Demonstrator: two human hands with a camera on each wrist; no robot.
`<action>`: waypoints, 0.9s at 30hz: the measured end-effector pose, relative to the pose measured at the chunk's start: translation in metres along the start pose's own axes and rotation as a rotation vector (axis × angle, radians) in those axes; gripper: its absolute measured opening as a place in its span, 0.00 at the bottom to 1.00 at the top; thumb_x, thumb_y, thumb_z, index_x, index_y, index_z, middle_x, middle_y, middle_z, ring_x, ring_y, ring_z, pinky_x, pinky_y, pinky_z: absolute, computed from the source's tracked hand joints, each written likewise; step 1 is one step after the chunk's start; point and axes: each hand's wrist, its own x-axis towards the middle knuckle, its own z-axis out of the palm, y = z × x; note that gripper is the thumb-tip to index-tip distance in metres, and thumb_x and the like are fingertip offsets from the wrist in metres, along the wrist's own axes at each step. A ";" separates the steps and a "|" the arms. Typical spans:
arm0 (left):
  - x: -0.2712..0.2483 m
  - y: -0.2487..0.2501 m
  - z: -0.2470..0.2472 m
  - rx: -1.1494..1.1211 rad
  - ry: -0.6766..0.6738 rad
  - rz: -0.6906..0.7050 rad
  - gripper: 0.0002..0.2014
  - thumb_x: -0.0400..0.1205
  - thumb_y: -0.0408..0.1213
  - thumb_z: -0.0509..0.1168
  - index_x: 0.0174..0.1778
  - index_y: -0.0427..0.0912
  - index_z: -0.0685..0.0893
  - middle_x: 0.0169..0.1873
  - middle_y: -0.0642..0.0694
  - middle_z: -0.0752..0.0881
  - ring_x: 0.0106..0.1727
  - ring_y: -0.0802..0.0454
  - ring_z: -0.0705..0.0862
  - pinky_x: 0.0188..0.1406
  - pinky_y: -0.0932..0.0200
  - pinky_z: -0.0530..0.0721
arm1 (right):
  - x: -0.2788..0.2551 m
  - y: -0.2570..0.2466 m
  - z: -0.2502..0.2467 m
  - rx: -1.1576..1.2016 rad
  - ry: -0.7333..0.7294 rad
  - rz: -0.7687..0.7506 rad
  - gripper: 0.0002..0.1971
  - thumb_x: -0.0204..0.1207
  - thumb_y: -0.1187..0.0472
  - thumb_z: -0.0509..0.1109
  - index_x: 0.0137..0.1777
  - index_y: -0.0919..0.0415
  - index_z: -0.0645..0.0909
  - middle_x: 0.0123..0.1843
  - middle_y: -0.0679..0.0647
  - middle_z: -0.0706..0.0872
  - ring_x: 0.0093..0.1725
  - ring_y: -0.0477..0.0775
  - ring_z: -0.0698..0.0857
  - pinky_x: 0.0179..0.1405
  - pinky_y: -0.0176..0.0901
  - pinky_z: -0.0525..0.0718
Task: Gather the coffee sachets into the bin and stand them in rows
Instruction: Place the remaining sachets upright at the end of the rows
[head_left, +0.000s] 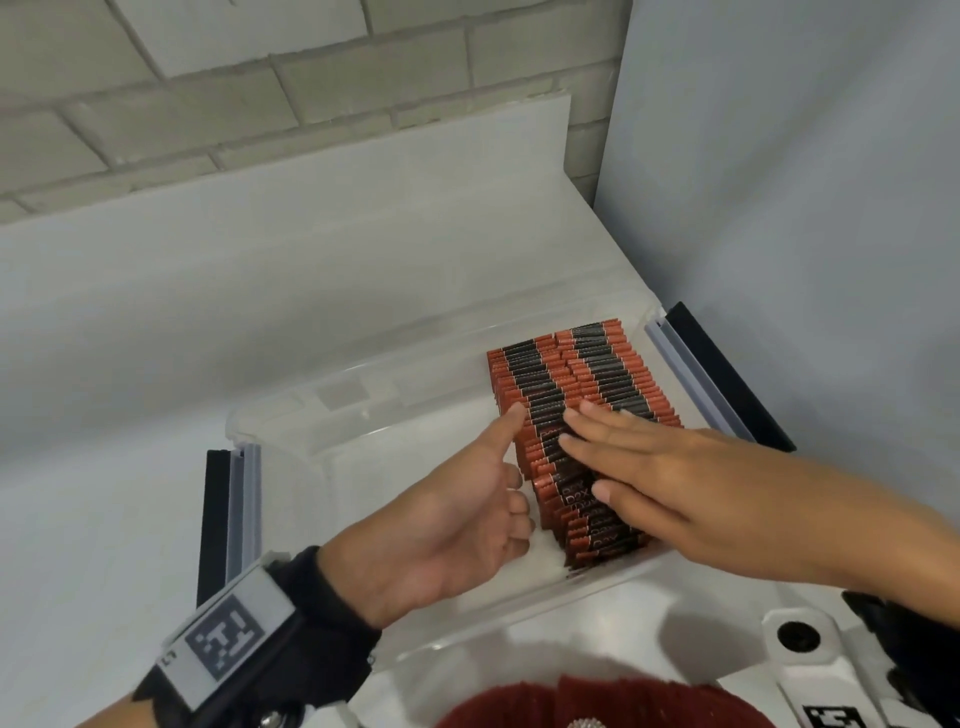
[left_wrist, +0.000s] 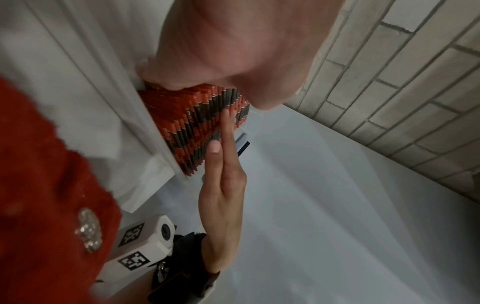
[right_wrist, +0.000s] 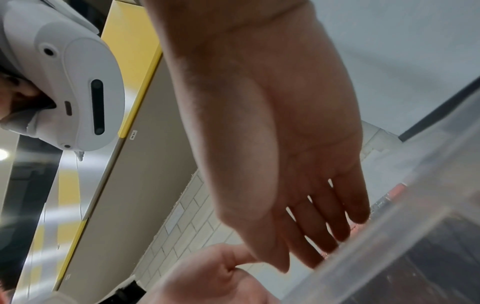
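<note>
Red-and-black coffee sachets (head_left: 582, 384) stand packed in two rows in the right half of a clear plastic bin (head_left: 363, 374). My right hand (head_left: 623, 457) lies flat on the tops of the near sachets with straight fingers. My left hand (head_left: 514, 457) is at the left flank of the rows, thumb stretched onto the top edge and fingers curled beside the stack, holding nothing. The left wrist view shows the sachets (left_wrist: 192, 123) under the flat right hand (left_wrist: 223, 164) and my left palm (left_wrist: 233, 51) close up. The right wrist view shows the right hand (right_wrist: 298, 164) above the bin wall (right_wrist: 402, 246).
The bin sits on a white table against a brick wall (head_left: 208, 78) and a white side panel (head_left: 779, 208). Black-and-grey rails flank it on the left (head_left: 228, 519) and right (head_left: 717, 379). A red garment (head_left: 597, 701) is at the near edge.
</note>
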 end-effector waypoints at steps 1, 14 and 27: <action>0.001 0.000 0.000 -0.005 -0.028 0.003 0.27 0.80 0.67 0.55 0.35 0.44 0.77 0.31 0.46 0.67 0.32 0.53 0.65 0.37 0.60 0.68 | 0.001 0.000 0.002 -0.014 -0.005 -0.005 0.41 0.67 0.35 0.26 0.84 0.44 0.39 0.81 0.35 0.31 0.75 0.28 0.27 0.64 0.17 0.24; 0.000 0.005 0.000 -0.007 -0.035 0.079 0.30 0.83 0.64 0.52 0.45 0.37 0.81 0.27 0.47 0.78 0.30 0.54 0.71 0.36 0.62 0.71 | 0.019 0.008 0.008 -0.027 0.384 -0.102 0.13 0.83 0.60 0.65 0.63 0.56 0.86 0.58 0.48 0.84 0.59 0.48 0.76 0.62 0.41 0.77; -0.001 -0.002 0.001 -0.052 -0.074 0.065 0.31 0.82 0.65 0.53 0.48 0.37 0.83 0.43 0.38 0.79 0.39 0.50 0.71 0.40 0.62 0.74 | 0.015 -0.005 0.002 -0.128 0.210 -0.039 0.20 0.87 0.52 0.52 0.75 0.48 0.75 0.67 0.44 0.72 0.65 0.43 0.67 0.67 0.38 0.72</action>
